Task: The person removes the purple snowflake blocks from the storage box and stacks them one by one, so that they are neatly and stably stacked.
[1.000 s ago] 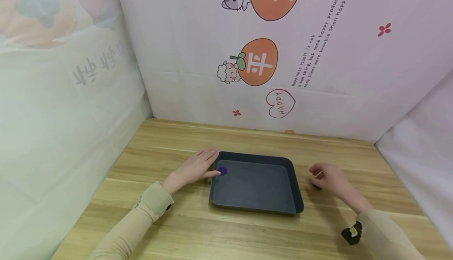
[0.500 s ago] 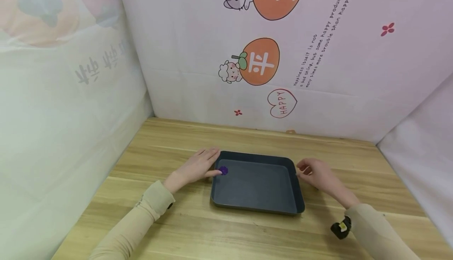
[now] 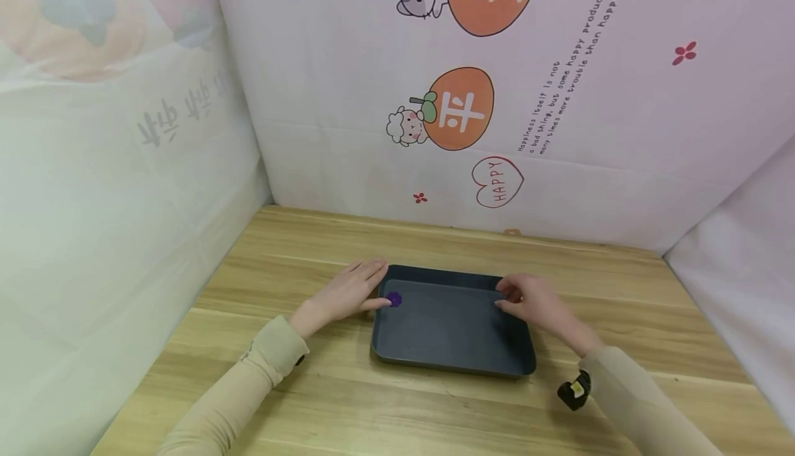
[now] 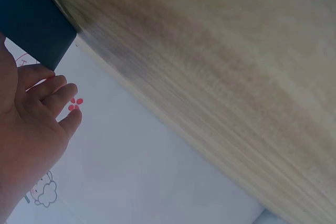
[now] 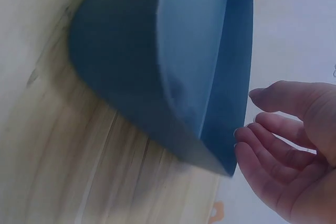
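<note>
A dark grey-blue baking tray lies on the table, with a small purple flower-shaped piece inside near its left wall. My left hand holds the tray at the back left corner. Its thumb crosses the rim and its tip meets the purple piece, while the fingers lie at the outer corner. In the left wrist view, bent fingers touch the tray's corner. My right hand hovers over the tray's right back side. The right wrist view shows its thumb and loosely curled fingers apart, with nothing visible between them.
The wooden table extends around the tray on every side. A printed cloth wall stands behind it, and white cloth walls close off the left and right. A black wrist-worn device hangs at my right cuff.
My right hand has moved left from beside the tray to over its right side. The dark purple thing earlier under that hand no longer shows. My left hand stays at the tray's corner.
</note>
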The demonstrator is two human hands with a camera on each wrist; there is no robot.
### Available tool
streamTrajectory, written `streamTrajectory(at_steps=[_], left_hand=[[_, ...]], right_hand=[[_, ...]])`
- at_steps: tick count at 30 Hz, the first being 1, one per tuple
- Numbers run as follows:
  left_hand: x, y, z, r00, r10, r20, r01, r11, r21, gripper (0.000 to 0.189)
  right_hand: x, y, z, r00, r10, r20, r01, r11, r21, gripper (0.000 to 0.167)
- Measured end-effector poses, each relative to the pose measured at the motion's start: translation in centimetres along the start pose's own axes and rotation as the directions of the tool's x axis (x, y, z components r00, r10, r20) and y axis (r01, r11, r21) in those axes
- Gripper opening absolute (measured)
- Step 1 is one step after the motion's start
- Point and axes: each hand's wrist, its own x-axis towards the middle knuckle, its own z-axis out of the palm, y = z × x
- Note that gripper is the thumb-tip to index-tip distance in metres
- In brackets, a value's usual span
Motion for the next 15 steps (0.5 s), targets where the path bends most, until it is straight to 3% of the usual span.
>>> streamTrajectory(at_steps=[15], left_hand=[[0.1,0.3,-0.2,1.000,0.001,0.007,-0.001,1.000,-0.001,0.077]], right_hand=[[2.9,-2.8,2.5,0.995,-0.096,0.028,0.094,0.993,0.068,0.021]])
